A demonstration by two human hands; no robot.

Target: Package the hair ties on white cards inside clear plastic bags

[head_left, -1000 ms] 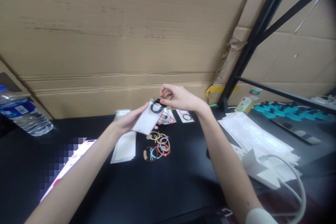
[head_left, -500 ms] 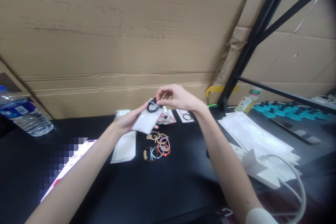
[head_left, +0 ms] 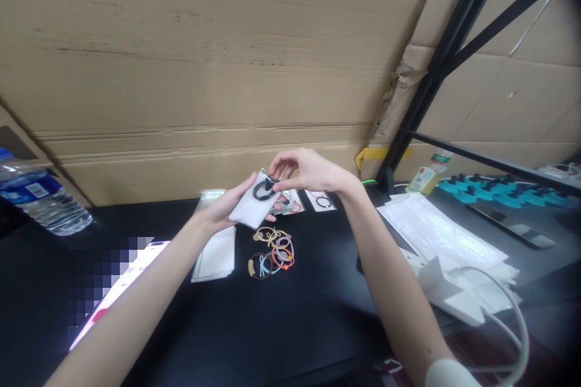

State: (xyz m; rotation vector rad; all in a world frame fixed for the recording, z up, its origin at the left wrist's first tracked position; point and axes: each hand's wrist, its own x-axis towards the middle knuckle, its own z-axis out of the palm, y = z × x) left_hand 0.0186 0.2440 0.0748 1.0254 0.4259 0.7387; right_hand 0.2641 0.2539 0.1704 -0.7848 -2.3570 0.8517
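My left hand [head_left: 222,205] grips a small clear plastic bag [head_left: 249,210] with a white inside, tilted above the table. A black hair tie [head_left: 262,191] lies at the bag's upper part. My right hand [head_left: 304,170] is closed at the bag's top edge, its thumb and fingertips pinching the hair tie; part of the tie is hidden by them. Below lie several coloured hair ties [head_left: 282,253], some with bows. A stack of white-backed bags [head_left: 215,257] rests beside my left wrist. Behind my hands are packed hair ties [head_left: 321,201].
A water bottle [head_left: 40,193] leans at the left, near a lit screen [head_left: 122,290]. At right are white plastic sheets [head_left: 436,230], a white cable [head_left: 521,332], a phone [head_left: 511,227], teal items [head_left: 512,192] and a black metal frame [head_left: 417,97]. Cardboard [head_left: 204,60] stands behind.
The black hair tie has moved lower into the bag, with my right fingertips following it slightly downward. My left hand holds the bag in nearly the same place.
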